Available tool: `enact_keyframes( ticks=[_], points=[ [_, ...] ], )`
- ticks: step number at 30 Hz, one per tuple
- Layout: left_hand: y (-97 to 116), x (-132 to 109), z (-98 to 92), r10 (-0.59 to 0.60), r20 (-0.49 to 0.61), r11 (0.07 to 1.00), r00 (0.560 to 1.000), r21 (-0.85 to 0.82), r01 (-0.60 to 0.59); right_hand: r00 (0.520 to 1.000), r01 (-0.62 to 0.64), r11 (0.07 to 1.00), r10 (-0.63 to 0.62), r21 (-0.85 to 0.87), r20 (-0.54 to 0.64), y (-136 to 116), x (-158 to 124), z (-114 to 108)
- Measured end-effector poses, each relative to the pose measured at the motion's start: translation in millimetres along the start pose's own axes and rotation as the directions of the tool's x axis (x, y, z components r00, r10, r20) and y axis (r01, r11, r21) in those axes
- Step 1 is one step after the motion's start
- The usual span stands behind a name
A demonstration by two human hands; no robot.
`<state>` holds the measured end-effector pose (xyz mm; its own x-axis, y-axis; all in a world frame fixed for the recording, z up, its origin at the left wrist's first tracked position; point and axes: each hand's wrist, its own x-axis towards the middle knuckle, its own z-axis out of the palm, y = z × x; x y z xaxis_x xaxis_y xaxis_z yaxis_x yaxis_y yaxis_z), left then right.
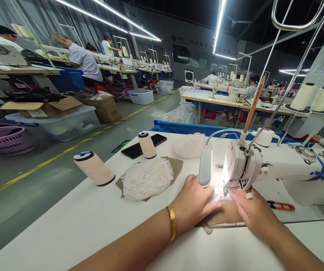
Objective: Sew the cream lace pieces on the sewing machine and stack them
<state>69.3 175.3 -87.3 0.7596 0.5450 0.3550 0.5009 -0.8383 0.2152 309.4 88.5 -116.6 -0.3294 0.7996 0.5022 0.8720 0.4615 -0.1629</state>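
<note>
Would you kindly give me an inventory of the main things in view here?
Sewing machine: 1, white, right
Near table: 1, white, foreground
Brown sheet: 1, brown, before the machine
Lamp: 1, grey, machine's left end
Pencil: 1, orange-brown, atop the machine
Snips: 1, red and black, table, right
Lace piles: 2, cream, left of the lamp
Spools: 2, peach, table's left side
Phone: apparently 1, black, behind a spool
Thread cones: 2, cream, upper right
Cardboard boxes: 2, brown, left
Basket: 1, purple, floor, far left
Co-workers: several, mixed clothing, background
Ceiling lights: several, white, overhead
Left hand: 1, gold bracelet, on the work
Right hand: 1, bare, on the work
</note>
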Motion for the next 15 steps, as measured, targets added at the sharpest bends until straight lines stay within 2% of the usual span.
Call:
enact_keyframes(
  ticks=[4,7,10,13,15],
  points=[
    [3.5,-2.3,-8.7,0.104,-0.077,0.981,0.992,-0.157,-0.115,0.995,0.099,0.985,-0.102,0.140,0.011,-6.4,0.0,-3.3],
    [2.4,-2.5,-4.0,0.138,-0.103,0.973,0.985,-0.174,-0.155,0.981,0.155,0.962,-0.176,0.223,0.081,-10.1,2.7,-6.9],
    [0.4,-4.3,5.2,0.172,-0.068,0.974,0.983,-0.139,-0.180,0.984,0.109,0.984,-0.127,0.140,0.125,-6.9,2.1,-10.5],
    [2.6,-7.0,11.8,0.177,-0.061,0.976,0.982,-0.117,-0.183,0.996,0.039,0.999,-0.041,0.025,0.081,-0.7,-1.6,-13.0],
    [5.7,-8.0,14.5,0.172,-0.078,0.975,0.982,-0.130,-0.181,0.995,0.055,0.998,-0.057,0.020,0.080,1.0,-3.1,-13.7]
  ],
)
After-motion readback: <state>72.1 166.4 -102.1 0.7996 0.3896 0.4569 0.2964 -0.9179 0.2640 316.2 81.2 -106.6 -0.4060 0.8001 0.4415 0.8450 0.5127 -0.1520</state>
